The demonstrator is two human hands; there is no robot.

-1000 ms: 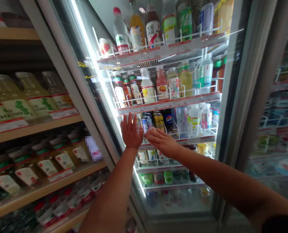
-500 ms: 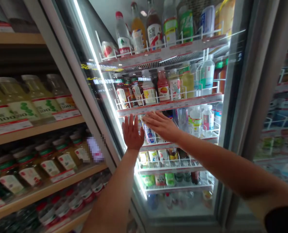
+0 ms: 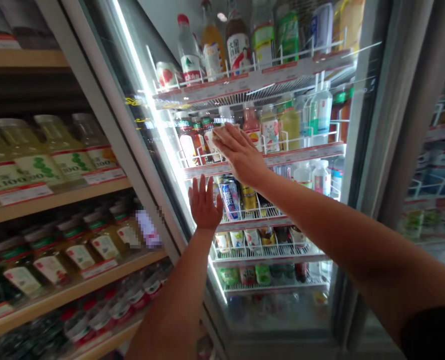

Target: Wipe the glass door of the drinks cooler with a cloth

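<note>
The closed glass door (image 3: 241, 320) of an upright drinks fridge fills the middle of the head view. My left hand (image 3: 206, 206) lies flat on the glass at the left, fingers up and apart, holding nothing. Higher and to the right, my right hand (image 3: 241, 152) presses a small pale cloth (image 3: 217, 133) against the door. Only an edge of the cloth shows past the fingertips; the palm hides the rest. Behind the glass, a pink juice bottle (image 3: 250, 117) and a yellow can (image 3: 249, 197) stand near the right hand.
Wooden shelves (image 3: 57, 200) with bottled juice (image 3: 68, 155) rise close on the left. A bright light strip (image 3: 135, 55) runs down the fridge's left side. To the right are the metal door frame (image 3: 387, 150) and another glass-fronted fridge (image 3: 436, 175).
My right hand has slid up the glass with the cloth, from the middle rack's lower side to the bottles above. My left hand has stayed in place.
</note>
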